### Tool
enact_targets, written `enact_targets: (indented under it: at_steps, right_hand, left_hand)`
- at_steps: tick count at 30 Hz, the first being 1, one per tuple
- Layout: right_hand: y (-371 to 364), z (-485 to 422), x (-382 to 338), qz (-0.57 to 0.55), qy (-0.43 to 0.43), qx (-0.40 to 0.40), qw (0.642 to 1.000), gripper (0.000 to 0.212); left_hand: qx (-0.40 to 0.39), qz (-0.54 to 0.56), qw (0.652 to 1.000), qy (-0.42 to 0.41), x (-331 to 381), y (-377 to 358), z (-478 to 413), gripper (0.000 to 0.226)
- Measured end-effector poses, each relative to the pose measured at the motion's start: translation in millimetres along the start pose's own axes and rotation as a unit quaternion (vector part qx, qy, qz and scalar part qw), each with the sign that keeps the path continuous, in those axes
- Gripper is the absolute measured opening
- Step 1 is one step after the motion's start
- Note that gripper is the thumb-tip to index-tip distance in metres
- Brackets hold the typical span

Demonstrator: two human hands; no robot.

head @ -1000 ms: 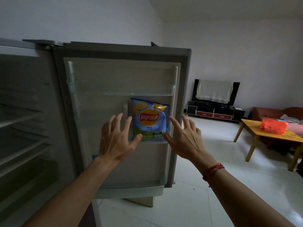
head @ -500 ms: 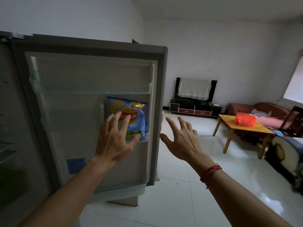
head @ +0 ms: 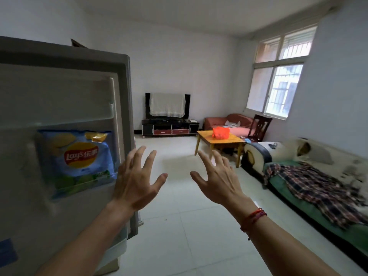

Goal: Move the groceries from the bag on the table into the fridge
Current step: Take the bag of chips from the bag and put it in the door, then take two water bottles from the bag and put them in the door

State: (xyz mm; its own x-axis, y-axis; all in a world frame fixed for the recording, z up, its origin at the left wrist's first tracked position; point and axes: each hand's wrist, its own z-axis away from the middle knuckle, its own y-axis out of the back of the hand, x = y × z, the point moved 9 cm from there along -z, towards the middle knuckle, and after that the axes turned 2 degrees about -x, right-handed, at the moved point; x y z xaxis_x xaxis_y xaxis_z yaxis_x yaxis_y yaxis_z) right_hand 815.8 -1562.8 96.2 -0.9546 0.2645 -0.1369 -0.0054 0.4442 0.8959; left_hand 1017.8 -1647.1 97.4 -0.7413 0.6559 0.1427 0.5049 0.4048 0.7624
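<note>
The fridge's inside is cut off beyond the nine o'clock edge of the view, so only the inner face of the open fridge door shows, and its lower part is covered by the left forearm. A blue sticker at seven o'clock is cropped and unreadable. The bag of crisps, blue with a red and yellow logo, stands upright in a clear door shelf at about nine o'clock, its green lower part blurred behind the shelf's front. The upper door shelf at ten o'clock holds nothing that can be made out. Far off at one o'clock an orange bag sits on a yellow wooden table; what is in it cannot be seen. The left hand, fingers spread and holding nothing, is raised at the centre of the view with its wrist overlapping the door's free edge; whether it touches the door cannot be told. The right hand, at three o'clock of the left one and apart from it, is also spread and holds nothing, with a red cord bracelet on its wrist. Half a second ago the left hand lay in front of the crisps; now it is clear of them towards three o'clock. The view has swung right, bringing in a window and a sofa, while the crisps stay in their shelf.
</note>
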Motion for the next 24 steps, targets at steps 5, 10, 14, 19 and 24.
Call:
enact_targets:
  at_steps: [5,10,14,19,24]
  right_hand:
    - [19.8,40.4,50.9,0.042,-0.074,0.006,0.996,0.07]
    - [45.8,79.3,102.8,0.082,-0.144,0.018,0.986,0.071]
    - [66.8,106.2,142.0,0.096,-0.185,0.028,0.978,0.07]
    - [69.7,112.6,179.3,0.09,-0.207,0.032,0.974,0.071]
    - [65.0,105.1,209.2,0.076,-0.208,0.031,0.975,0.072]
  left_hand:
    - [-0.007,0.05,0.997,-0.064,49.5,-20.7,-5.6,0.073]
    - [-0.019,0.1,0.988,-0.118,104.5,-38.8,-8.9,0.071]
    - [-0.028,0.12,0.981,-0.15,147.5,-49.3,-11.8,0.071]
    - [-0.03,0.122,0.978,-0.166,186.8,-60.7,-14.9,0.07]
    - [-0.031,0.11,0.979,-0.167,210.3,-77.8,-29.4,0.072]
